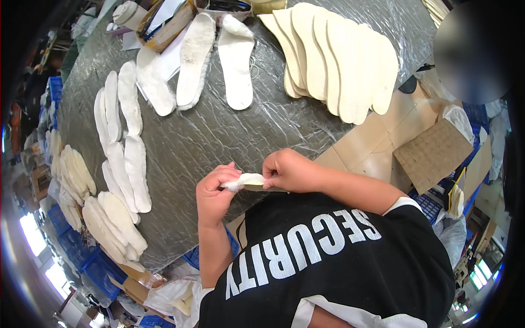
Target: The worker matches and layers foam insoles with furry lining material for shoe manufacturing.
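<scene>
Between my two hands, close to my body at the table's near edge, is a fleecy white insole (pixel 250 179), seen almost edge-on. My left hand (pixel 215 188) grips its left end, where white fluff sticks out by the fingertips. The thumb and fingers of my right hand (pixel 283 170) pinch its right end. A pale yellowish layer shows along its lower edge. Most of its faces are turned out of sight.
Fleecy insoles (pixel 136 169) lie in a curved row on the plastic-covered table (pixel 197 136). A fanned stack of cream insole blanks (pixel 350 65) sits at the far right. Beyond are a cardboard box (pixel 169 27), more insoles (pixel 112 227) at left, and a brown board (pixel 432 153) off the table.
</scene>
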`<move>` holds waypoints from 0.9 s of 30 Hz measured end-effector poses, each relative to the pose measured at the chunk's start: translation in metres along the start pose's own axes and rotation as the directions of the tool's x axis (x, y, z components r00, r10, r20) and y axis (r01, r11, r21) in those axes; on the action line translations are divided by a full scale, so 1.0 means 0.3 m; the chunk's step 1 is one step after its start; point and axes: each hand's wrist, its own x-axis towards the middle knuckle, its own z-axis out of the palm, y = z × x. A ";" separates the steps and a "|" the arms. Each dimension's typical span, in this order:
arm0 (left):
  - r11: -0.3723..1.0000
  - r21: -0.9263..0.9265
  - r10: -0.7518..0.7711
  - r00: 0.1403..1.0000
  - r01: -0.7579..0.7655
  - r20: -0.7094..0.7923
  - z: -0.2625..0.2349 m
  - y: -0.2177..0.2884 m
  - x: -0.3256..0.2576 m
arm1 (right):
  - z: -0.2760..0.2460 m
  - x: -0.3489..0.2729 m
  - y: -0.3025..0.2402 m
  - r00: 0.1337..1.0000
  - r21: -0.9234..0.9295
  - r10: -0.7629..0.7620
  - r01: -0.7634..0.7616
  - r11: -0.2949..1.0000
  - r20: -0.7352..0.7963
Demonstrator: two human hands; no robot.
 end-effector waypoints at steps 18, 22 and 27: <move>0.671 0.694 0.390 0.920 -0.261 -0.031 0.079 0.183 0.038 | -0.168 0.165 0.079 0.875 0.686 0.240 -0.479 0.548 0.420; 0.603 0.735 0.447 0.894 -0.311 0.011 0.090 0.176 0.066 | -0.141 0.211 0.109 0.838 0.700 0.093 -0.505 0.504 0.537; 0.678 0.676 0.402 0.916 -0.288 -0.013 0.081 0.180 0.043 | -0.074 0.180 0.103 0.792 0.710 0.052 -0.573 0.410 0.609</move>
